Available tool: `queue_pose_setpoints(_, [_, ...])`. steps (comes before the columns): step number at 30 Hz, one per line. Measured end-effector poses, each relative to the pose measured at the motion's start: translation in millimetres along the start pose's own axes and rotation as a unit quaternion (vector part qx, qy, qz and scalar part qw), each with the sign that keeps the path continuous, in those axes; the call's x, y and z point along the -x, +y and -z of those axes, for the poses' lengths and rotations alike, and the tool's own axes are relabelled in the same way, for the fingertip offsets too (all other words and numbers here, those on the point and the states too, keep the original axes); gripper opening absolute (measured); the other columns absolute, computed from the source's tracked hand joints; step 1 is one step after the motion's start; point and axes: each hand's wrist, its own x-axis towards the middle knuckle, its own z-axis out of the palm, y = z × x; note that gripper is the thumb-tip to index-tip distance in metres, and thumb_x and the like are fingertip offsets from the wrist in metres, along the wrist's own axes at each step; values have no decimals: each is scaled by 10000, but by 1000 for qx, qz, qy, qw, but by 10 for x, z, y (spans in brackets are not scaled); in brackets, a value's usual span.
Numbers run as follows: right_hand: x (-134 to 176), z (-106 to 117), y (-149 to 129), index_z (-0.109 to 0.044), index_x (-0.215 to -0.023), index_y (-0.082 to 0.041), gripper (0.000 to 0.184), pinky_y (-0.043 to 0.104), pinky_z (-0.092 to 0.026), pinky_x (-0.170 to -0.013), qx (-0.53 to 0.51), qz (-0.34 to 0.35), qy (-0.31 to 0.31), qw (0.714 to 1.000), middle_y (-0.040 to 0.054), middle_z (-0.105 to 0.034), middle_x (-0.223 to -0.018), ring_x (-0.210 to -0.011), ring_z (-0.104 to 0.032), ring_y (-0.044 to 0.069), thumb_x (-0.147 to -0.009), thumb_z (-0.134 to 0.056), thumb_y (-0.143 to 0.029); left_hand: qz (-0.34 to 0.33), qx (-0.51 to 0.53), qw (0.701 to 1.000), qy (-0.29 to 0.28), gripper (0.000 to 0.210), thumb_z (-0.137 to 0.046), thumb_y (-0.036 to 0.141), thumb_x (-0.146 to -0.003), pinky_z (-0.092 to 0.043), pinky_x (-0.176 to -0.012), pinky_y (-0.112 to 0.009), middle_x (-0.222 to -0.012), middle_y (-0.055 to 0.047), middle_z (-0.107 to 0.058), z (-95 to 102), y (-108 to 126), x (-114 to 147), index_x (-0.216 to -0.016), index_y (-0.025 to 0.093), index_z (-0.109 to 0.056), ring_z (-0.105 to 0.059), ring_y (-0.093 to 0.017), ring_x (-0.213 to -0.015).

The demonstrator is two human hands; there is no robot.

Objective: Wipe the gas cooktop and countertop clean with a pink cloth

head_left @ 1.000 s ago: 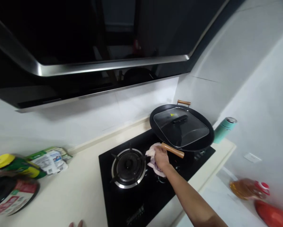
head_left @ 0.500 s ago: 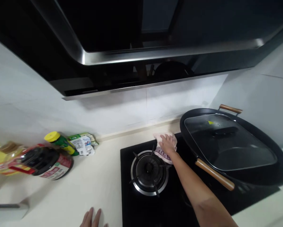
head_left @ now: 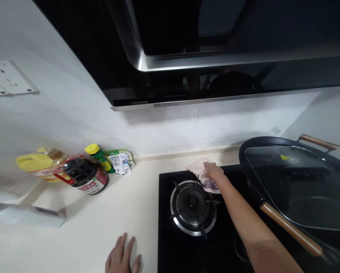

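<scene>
My right hand (head_left: 214, 172) is closed on a pale pink cloth (head_left: 200, 167) at the back edge of the black gas hob (head_left: 175, 250). Part of the cloth, with a purple pattern, lies beside the left burner (head_left: 193, 206), near its pan supports. On the pale countertop (head_left: 141, 212), left of the hob, my left hand (head_left: 122, 256) rests with its fingers apart and nothing in it. To the right of my forearm sits a large dark wok (head_left: 248, 167) with a glass lid (head_left: 309, 185) and wooden handles.
Against the wall stand a dark sauce jug (head_left: 87, 176), a yellow oil bottle (head_left: 35, 163), a green yellow-capped container (head_left: 102, 157) and small packets (head_left: 121, 162). A black range hood (head_left: 187, 81) overhangs the hob. A white box (head_left: 45, 217) lies at the left, below a socket panel (head_left: 9, 77).
The view has swung left, bringing the socket panel in. My right hand has gone from lying spread on the cloth to gripping it, and the cloth is bunched. More of my left hand shows.
</scene>
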Motion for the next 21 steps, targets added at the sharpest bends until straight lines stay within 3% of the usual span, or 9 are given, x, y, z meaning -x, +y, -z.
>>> queue_pose_setpoints(6, [-152, 176, -653, -585, -1378, -290, 677, 384, -497, -927, 40, 102, -32, 993, 131, -570, -1355, -1143, -654, 283, -764, -846, -407, -28, -22, 999, 20, 532, -489, 455, -984, -489, -1051, -484, -1584, -135, -524, 90, 61, -35, -1465, 245, -576, -492, -326, -1443])
queue_pose_setpoints(11, [-41, 174, -1318, -632, -1372, -271, 680, 409, -516, -949, 65, 196, -51, 977, 163, -555, -1443, -1221, -630, 328, -724, -835, -315, -28, -29, 999, 12, 522, -504, 457, -980, -484, -1055, -479, -1561, -139, -546, 124, 75, -40, -1448, 244, -589, -504, -321, -1432])
queue_pose_setpoints(17, [392, -134, -2041, -504, -1530, -244, 901, 542, -419, -1115, 62, 295, -29, 953, 182, -504, -1544, -1382, -499, 384, -742, -785, -580, -17, -25, 999, -10, 511, -498, 454, -988, -484, -1069, -479, -1552, -152, -553, 171, 89, -56, -1429, 222, -607, -513, -318, -1426])
queue_pose_setpoints(21, [868, -469, -2263, -621, -1425, -251, 777, 644, -371, -1113, 60, 322, 10, 945, 166, -502, -1549, -1396, -441, 440, -796, -711, -700, -14, -24, 999, -21, 515, -487, 463, -989, -485, -1076, -483, -1545, -153, -560, 189, 92, -76, -1426, 221, -612, -519, -321, -1423])
